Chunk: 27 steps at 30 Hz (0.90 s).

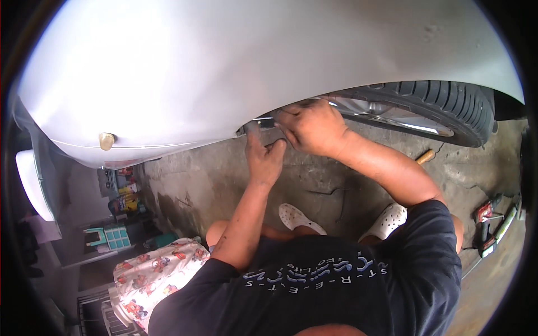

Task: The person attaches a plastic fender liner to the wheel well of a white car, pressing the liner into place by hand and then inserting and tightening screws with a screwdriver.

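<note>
At the lower edge of a silver car's wheel arch (314,89), both hands work close together in the gap ahead of the tyre (448,112) and alloy wheel (392,115). My right hand (314,126) has its fingers curled up under the arch near a small shiny metal part (263,122); what they grip is hidden. My left hand (263,154) sits just left of it, fingers reaching up to the bumper's edge, closed on something I cannot make out, thumb bent toward my right hand.
A yellow-handled tool (426,156) lies on the concrete floor (347,173) near the tyre; a red power tool (485,213) and other items lie at the right. At left are a flowered cloth (151,269) on a white chair, a teal plastic seat (116,238) and assorted clutter.
</note>
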{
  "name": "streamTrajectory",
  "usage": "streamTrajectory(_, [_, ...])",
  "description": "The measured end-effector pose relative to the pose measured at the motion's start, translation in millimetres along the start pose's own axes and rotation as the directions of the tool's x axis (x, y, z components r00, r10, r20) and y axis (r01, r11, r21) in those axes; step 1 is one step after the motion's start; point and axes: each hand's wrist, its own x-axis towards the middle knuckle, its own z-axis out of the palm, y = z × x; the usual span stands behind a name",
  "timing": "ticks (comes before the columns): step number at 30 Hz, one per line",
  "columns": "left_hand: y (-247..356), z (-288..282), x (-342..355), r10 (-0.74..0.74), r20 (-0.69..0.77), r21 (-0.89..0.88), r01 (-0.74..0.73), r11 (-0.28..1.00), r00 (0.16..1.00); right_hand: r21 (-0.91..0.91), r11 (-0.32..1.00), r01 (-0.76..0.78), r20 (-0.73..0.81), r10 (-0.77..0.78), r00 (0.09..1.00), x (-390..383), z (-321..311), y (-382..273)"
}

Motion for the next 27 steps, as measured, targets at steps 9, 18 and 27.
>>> streamTrajectory(9, [13.2,-8.0,4.1,-0.189,0.123,0.059,0.183,0.981,0.974,0.312,0.911,-0.269,0.339,0.158,0.928,29.7,5.6,16.2])
streamTrajectory(18, [-3.4,-2.4,2.1,0.03,-0.021,0.253,-0.024,0.967,0.999,0.093,0.979,-0.179,0.16,0.162,0.974,25.6,8.0,2.9])
streamTrajectory(27, [-16.1,-5.1,5.8,0.04,-0.031,0.181,-0.034,0.983,0.999,0.624,0.627,-0.467,0.503,0.136,0.854,40.0,17.4,16.1])
